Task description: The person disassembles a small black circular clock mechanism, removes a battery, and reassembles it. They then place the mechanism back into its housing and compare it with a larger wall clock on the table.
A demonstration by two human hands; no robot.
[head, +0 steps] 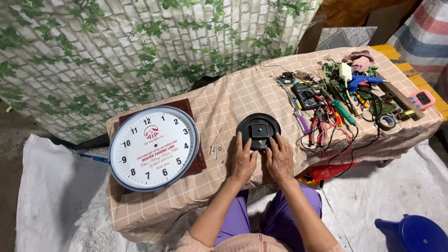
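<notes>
1. The clock (154, 148) lies face up at the left of the table (233, 100), apart from the round black back cover (258, 131) at the middle, so by the look of it the taking-apart is done and the work on the cover is under way.
2. A few small screws (220, 149) sit loose between clock and cover.
3. Left hand (242, 161) rests flat, fingers loosely spread, on the cover's near edge.
4. Right hand (279, 158) likewise, fingertips on its right rim; neither hand grips anything.
5. Tools and a meter (305, 95) lie untouched at the right.

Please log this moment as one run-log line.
left hand: on black disc | right hand: on disc | clock: left, face up | tools: right
</notes>
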